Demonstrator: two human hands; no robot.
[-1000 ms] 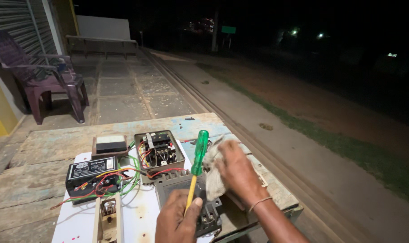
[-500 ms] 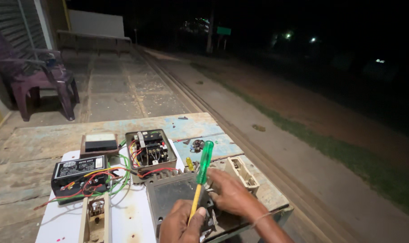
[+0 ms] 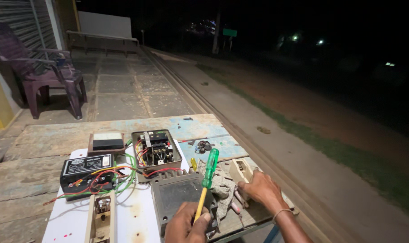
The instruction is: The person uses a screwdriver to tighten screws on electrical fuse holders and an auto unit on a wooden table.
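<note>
The green-handled screwdriver [image 3: 206,180], clenched in the left hand [image 3: 186,225], stands on the grey finned unit [image 3: 179,198] (right hand [image 3: 263,191] grasping small parts), work seemingly midway.

Night outdoors: a purple plastic chair [image 3: 47,76] on paved ground [image 3: 123,90], a shuttered front [image 3: 20,22], distant lights [image 3: 294,38].

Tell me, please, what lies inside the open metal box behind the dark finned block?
Inside the open metal box sit a black switching unit and red, green and white wires. The floor beneath them is covered.
</note>
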